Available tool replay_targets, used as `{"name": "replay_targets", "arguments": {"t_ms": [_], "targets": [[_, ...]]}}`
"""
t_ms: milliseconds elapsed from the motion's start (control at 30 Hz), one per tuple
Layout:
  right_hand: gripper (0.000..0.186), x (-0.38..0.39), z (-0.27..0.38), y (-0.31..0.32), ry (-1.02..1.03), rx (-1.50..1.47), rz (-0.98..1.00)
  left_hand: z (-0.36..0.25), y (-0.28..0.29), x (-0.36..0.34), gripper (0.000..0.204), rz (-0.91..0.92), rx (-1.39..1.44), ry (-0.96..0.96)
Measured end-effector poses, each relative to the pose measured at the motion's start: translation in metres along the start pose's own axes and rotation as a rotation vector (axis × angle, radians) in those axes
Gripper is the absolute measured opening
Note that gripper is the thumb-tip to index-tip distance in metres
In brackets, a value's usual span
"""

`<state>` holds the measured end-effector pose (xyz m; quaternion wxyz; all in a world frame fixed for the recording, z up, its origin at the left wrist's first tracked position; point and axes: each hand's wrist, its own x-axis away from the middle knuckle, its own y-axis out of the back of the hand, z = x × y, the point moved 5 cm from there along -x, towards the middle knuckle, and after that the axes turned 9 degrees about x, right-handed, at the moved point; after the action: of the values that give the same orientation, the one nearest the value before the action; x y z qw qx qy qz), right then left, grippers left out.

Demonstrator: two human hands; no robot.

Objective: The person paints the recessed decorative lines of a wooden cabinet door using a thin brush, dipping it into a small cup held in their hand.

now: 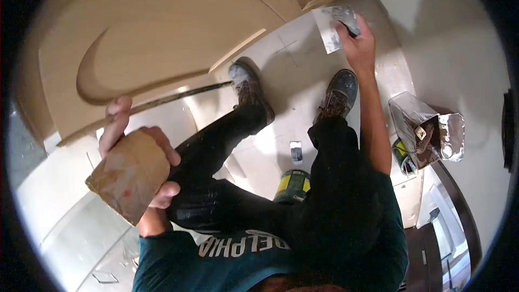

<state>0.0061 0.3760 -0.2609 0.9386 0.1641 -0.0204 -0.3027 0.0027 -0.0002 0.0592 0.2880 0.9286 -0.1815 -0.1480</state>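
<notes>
The right hand (358,46) has its fingers clamped on a flat, silver-grey metal blade smeared with pale residue, out ahead near the right shoe. The left hand (159,139) has its fingers curled around a tan, roughly rectangular board (127,178) with pale smears and a red spot, at the person's left. This looks like work with a spreading blade and a mixing board; the next move probably calls for a level blade edge and a steady board. Contact between the left fingers and the large brown panel with curved moulding (173,27) is unclear.

Underfoot is a pale tiled floor (284,105). A small metal blade with a dark end (296,152) lies there, just beyond a green bucket with a yellow band (292,186). At the right, an open, silver-grey box-like container (408,109) stands near a pale wall (459,54).
</notes>
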Motion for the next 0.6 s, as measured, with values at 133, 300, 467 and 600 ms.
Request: {"name": "replay_targets", "arguments": {"t_ms": [133, 300, 467, 600], "targets": [[0.04, -0.023, -0.025, 0.01, 0.017, 0.068, -0.048, 0.007, -0.02, -0.013, 0.115, 0.071, 0.053, 0.016], [0.036, -0.048, -0.032, -0.003, 0.086, 0.203, -0.022, 0.008, -0.024, -0.01, 0.119, 0.089, 0.185, 0.123], [0.037, -0.055, -0.03, -0.023, 0.142, 0.242, 0.047, 0.013, -0.016, -0.01, 0.122, 0.108, 0.189, 0.079], [0.038, -0.055, -0.042, -0.025, 0.097, 0.191, 0.071, 0.006, -0.026, -0.01, 0.123, 0.088, 0.205, 0.133]]}}
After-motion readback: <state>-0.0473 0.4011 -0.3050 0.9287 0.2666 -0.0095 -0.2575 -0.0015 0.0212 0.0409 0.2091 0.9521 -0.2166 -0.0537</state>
